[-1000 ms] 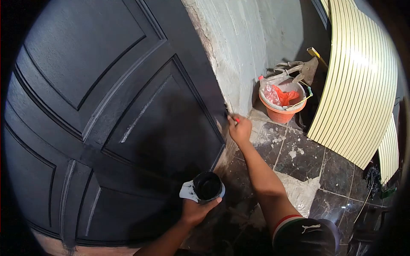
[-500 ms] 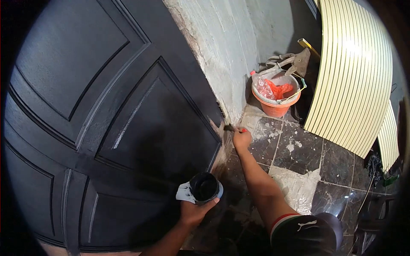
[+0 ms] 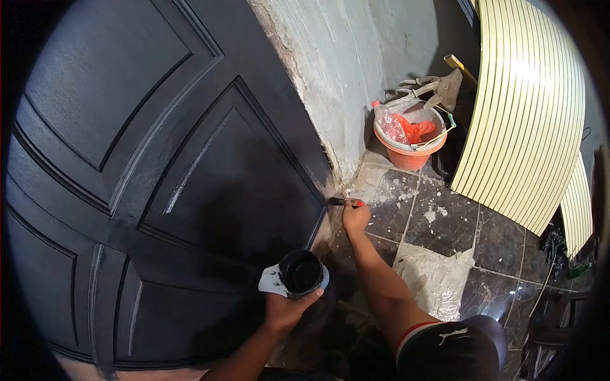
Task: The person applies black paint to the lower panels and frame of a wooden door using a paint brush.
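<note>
My right hand (image 3: 356, 216) grips a paintbrush (image 3: 338, 201) with a red-tipped handle; its dark bristles are right at the lower corner of a black panelled door (image 3: 210, 190). Bare wood-toned patches show along the door's edge there. In my left hand (image 3: 289, 311) is a paint cup (image 3: 302, 272), dark inside and smeared with black paint, with a white piece at its side. The cup is held in front of the lower part of the door. Fingers wrap round it from below.
An orange bucket (image 3: 410, 152) with plastic inside stands by the grey wall (image 3: 346, 76), a pale antlered animal head (image 3: 441, 89) behind it. Cream ribbed panels (image 3: 521, 114) lean at right. A whitish sack (image 3: 438, 279) lies on the dark tiles (image 3: 495, 235), which carry plaster crumbs.
My right hand and the paintbrush have moved slightly down and left, bringing the bristles from beside the wall base to the door's corner. The cup in my left hand has shifted slightly up.
</note>
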### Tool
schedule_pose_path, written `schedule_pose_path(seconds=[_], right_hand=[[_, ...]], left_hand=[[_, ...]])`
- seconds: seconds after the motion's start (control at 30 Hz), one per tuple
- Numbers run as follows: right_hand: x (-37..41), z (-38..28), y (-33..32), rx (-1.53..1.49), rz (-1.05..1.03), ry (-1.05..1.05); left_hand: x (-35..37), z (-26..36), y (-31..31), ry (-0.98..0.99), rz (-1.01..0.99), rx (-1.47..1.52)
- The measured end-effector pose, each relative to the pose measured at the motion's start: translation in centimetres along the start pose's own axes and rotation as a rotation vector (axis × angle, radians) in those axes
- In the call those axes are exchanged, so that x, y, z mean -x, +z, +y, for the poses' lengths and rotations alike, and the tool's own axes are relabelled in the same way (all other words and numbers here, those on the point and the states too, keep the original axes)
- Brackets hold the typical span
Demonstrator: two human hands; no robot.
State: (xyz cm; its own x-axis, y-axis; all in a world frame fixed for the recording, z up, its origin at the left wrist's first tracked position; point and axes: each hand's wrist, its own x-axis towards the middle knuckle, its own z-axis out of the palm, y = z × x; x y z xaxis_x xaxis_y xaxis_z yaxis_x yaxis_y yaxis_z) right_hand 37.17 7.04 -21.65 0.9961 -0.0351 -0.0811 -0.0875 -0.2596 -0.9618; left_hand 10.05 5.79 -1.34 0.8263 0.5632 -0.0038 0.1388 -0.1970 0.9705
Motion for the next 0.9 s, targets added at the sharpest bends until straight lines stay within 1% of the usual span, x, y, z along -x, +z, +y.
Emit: schedule_pose_path(seconds=[0.07, 0.13, 0.2, 0.27, 0.3, 0.33, 0.37, 0.43, 0.5, 0.57, 0.67, 0.73, 0.8, 0.9], right_hand=[[-0.4, -0.8, -0.4, 0.058, -0.011, -0.07], [-0.2, -4.5, 0.4, -0.252, -0.004, -0.162], [-0.8, -9.0, 0.3, -0.514, -0.044, -0.195], [-0.8, -13.7, -2.4, -0.888, -0.184, -0.023], [-0.8, -14.8, -3.2, -1.073, -0.254, 0.064], [-1.0, -14.5, -3.4, -1.131, -0.262, 0.11], [-1.2, -12.9, -2.9, -1.092, -0.256, 0.141], [-1.9, -6.5, 0.1, -1.02, -0.245, 0.205], [-3.2, 3.6, 5.0, -0.57, -0.076, 0.146], [-2.0, 3.6, 1.5, 0.133, 0.027, 0.062], [-2.0, 2.2, 0.6, 0.03, 0.099, -0.098], [-1.0, -2.4, 1.2, -0.153, 0.062, -0.21], [0.4, -9.0, -0.3, -0.419, -0.086, -0.147], [0.2, -13.0, -2.6, -1.183, -0.267, 0.164]], left_hand=[[-0.1, 0.1, -0.1, 0.0, 0.002, 0.023], [-0.1, -0.1, -0.2, 0.0, -0.011, 0.062], [-0.1, -0.7, -0.4, 0.005, -0.023, 0.028], [0.0, -0.8, -0.6, 0.002, -0.026, 0.004], [0.0, -0.8, -0.5, -0.002, -0.024, 0.0], [0.0, -0.7, -0.5, -0.005, -0.02, -0.004], [0.0, -0.7, -0.4, -0.01, -0.01, -0.002], [0.1, -0.6, -0.5, -0.02, 0.011, -0.004], [0.3, -0.6, -0.6, -0.006, -0.011, 0.016], [0.3, -0.5, -0.9, 0.002, -0.029, 0.003], [0.5, -0.4, -1.0, 0.001, -0.041, -0.018], [0.6, -0.6, -1.0, 0.023, -0.033, 0.017], [0.4, -0.4, -0.7, 0.013, 0.008, 0.016], [0.5, -0.1, -0.2, -0.002, 0.043, 0.04]])
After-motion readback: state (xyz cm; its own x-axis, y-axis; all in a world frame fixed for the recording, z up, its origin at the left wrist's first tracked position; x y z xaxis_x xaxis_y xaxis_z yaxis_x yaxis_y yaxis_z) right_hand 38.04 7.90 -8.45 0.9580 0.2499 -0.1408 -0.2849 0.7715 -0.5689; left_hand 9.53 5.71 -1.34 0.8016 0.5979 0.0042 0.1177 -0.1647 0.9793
